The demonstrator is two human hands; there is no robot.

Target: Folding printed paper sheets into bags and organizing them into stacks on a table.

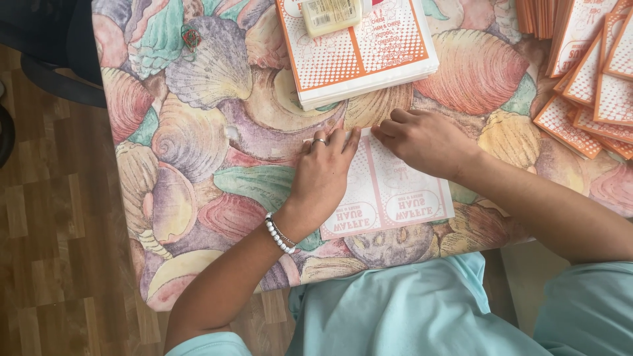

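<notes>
A flat white paper sheet with orange print (pixel 395 198) lies on the shell-patterned tablecloth (pixel 198 151) right in front of me. My left hand (pixel 323 175), with a ring and a white bead bracelet, lies flat on the sheet's left part, fingers pressed near its top edge. My right hand (pixel 422 142) rests on the sheet's upper right, its fingers curled down onto the top edge next to the left fingertips. Both hands press the paper; neither lifts it.
A stack of the same printed sheets (pixel 369 56) sits at the table's far middle with a pale yellow block (pixel 330 14) on top. Folded orange-and-white pieces (pixel 593 92) pile up at the right. Wooden floor (pixel 53 217) shows at the left.
</notes>
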